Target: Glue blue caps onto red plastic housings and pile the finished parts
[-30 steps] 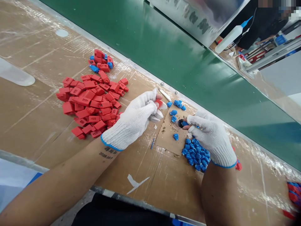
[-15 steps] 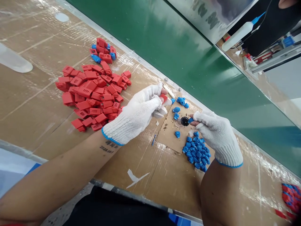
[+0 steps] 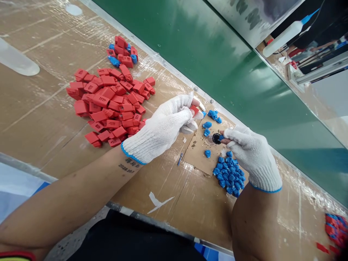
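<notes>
My left hand (image 3: 170, 121), in a white knitted glove with some fingertips bare, is closed on a small red plastic part (image 3: 194, 110). Between the fingertips of my right hand (image 3: 246, 152), gloved the same way, is a small blue piece (image 3: 221, 137). That piece is at the right edge of a small round black cup (image 3: 216, 139), mostly covered by my fingers; whether it touches the cup I cannot tell. The cup stands on a stained cardboard sheet (image 3: 197, 157) with several loose blue pieces (image 3: 207, 125). A heap of blue pieces (image 3: 230, 174) lies below my right hand.
To the left spreads a large pile of red parts (image 3: 108, 105), with a smaller red-and-blue group (image 3: 123, 52) behind it. A green panel (image 3: 176, 43) borders the table's far side. Torn white tape (image 3: 157, 203) lies near the front edge. More red and blue parts (image 3: 337, 228) sit far right.
The view has shifted slightly. The blue piece in my right fingers has come closer to the black cup and now overlaps its right edge. My left hand still holds the red part.
</notes>
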`<state>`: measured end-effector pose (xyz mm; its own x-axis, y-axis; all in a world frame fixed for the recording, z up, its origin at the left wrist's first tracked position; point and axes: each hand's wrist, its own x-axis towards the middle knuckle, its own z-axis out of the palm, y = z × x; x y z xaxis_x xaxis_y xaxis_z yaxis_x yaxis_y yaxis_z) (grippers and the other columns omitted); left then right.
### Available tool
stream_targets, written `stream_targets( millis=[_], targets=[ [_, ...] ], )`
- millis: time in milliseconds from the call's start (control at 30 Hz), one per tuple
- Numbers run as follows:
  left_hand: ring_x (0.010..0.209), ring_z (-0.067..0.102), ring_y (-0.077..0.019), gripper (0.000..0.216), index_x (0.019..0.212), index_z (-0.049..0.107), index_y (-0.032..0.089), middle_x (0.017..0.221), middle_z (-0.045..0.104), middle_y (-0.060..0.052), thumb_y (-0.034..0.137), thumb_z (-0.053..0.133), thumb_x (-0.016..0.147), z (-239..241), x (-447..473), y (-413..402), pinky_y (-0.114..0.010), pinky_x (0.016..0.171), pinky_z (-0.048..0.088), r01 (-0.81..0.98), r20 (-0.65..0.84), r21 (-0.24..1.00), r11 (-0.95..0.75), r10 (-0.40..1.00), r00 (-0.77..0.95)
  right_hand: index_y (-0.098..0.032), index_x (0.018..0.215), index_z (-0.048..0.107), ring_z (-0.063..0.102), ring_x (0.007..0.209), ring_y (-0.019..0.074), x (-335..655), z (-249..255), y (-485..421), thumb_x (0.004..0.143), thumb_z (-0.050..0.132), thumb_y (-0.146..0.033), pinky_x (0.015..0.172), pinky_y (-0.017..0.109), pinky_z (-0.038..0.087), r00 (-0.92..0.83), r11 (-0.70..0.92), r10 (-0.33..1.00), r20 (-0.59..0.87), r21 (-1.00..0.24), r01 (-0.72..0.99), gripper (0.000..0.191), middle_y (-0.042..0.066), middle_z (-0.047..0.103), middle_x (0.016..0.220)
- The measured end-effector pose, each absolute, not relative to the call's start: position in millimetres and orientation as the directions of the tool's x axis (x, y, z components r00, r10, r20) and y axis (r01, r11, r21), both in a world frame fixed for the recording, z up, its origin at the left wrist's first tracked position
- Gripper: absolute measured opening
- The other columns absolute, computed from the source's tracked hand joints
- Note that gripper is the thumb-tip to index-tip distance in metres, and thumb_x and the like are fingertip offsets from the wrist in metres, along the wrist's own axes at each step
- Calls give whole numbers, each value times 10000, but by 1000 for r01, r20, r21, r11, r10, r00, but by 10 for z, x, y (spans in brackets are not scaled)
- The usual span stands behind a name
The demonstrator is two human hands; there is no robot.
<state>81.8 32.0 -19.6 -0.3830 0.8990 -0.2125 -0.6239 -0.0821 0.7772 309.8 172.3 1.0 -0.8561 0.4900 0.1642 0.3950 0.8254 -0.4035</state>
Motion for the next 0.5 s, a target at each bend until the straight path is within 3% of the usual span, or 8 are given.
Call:
stream_targets(
  millis=[500],
  targets=[
    [620,595,-83,142,961,651,182,853,699,-25,48,632,917,-206,821,325,-210,601,502,-630,-244,775,-53,894,-375,-281,985,810,726,727,223,3083,12,1711,876,581,-149,669,384,612,-846,808,504,172,-440,392,285,17,723,717]
  ],
)
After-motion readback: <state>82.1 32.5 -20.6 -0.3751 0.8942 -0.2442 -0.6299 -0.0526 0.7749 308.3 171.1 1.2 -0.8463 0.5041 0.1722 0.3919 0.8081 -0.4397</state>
